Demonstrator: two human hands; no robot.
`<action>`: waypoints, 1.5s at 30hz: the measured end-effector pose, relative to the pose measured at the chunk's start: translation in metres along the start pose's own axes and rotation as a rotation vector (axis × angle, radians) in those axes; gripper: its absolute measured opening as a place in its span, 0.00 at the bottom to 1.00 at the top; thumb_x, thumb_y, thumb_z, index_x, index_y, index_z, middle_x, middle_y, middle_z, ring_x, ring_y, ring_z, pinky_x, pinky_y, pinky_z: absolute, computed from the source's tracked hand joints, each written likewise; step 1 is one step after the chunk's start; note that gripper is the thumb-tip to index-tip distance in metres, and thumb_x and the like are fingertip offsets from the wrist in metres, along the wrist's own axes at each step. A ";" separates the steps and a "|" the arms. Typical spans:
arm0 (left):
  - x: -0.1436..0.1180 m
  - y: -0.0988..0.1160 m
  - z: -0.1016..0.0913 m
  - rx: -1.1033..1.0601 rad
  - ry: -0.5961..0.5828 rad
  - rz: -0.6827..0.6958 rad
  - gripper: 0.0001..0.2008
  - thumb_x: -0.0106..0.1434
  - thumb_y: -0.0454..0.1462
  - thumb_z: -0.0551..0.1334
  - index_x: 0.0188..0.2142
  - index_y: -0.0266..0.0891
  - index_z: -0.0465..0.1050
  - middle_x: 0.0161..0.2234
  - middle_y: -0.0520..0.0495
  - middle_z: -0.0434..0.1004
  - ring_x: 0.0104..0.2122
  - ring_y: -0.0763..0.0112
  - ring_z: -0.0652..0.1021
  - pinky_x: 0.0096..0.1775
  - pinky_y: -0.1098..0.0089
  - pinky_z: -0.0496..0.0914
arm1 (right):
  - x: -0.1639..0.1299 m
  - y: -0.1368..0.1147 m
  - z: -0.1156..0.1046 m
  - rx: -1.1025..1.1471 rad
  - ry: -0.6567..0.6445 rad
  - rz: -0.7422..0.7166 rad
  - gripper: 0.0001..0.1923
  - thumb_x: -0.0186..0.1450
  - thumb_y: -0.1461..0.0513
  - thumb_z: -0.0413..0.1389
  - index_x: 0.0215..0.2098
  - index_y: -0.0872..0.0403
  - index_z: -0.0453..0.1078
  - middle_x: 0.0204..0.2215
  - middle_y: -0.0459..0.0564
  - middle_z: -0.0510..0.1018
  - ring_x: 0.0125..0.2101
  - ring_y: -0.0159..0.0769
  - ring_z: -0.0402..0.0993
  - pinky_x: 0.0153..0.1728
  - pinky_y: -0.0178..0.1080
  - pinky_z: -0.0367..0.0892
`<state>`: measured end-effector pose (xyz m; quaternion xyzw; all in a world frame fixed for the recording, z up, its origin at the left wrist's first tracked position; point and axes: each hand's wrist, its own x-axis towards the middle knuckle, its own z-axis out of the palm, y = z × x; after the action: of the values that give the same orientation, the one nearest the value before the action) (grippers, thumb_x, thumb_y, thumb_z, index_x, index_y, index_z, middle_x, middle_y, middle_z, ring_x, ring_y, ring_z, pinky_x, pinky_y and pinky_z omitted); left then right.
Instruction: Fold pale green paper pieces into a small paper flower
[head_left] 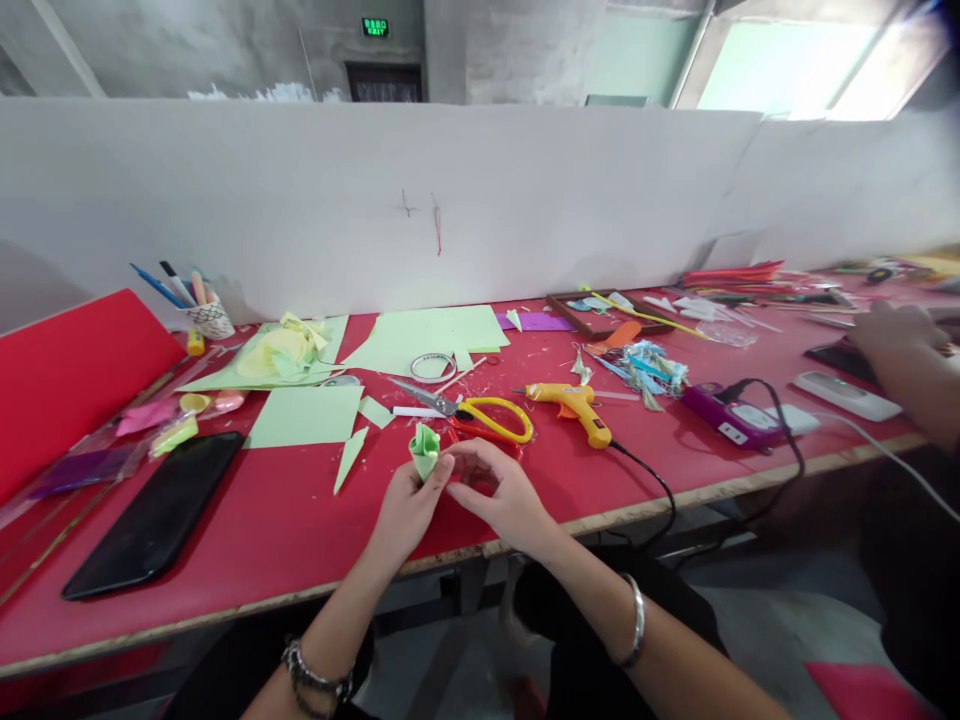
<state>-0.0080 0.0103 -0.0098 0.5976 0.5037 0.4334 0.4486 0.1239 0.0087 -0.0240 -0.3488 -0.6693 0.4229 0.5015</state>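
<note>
Rolled green paper (424, 452) is the workpiece; it stands just on the near side of the scissors (450, 407), which I use as the reference for every position. From my remote station I log the bench from left to right.

Black phone (157, 515): flat, well to the left of the scissors. Green sheet (304, 416): flat, left of the scissors. Pointed green offcut (349, 460): left of the scissors and slightly nearer the wearer. Left hand (405, 505): on the near side of the scissors, thumb and fingers closed on the lower part of the workpiece, its open mouth upward. Right hand (511, 495): beside it, near the scissors' handles, fingers half curled; I cannot tell whether the fingertips pinch the paper. Glue gun (562, 400): just right of the scissors, on its side. Co-worker's hand (900, 335): far right of the scissors, blurred; I cannot tell its finger state.

Handling: I rate the workpiece as light, soft, springy along its curl, hardly slippery and easily crushed. Grip low, where the layers overlap, using light pressure. Avoid squeezing the mouth; a loose overlap may unroll.
</note>
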 end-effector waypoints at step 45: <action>0.001 0.002 -0.001 0.161 0.016 -0.033 0.17 0.55 0.47 0.55 0.25 0.34 0.70 0.23 0.51 0.69 0.27 0.70 0.68 0.27 0.74 0.60 | 0.004 -0.003 -0.004 -0.004 0.162 0.057 0.07 0.59 0.63 0.50 0.33 0.52 0.71 0.31 0.49 0.74 0.32 0.33 0.69 0.33 0.36 0.66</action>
<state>-0.0087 0.0110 -0.0071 0.6200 0.5500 0.3889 0.4023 0.1264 0.0117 -0.0189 -0.4017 -0.6173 0.4061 0.5410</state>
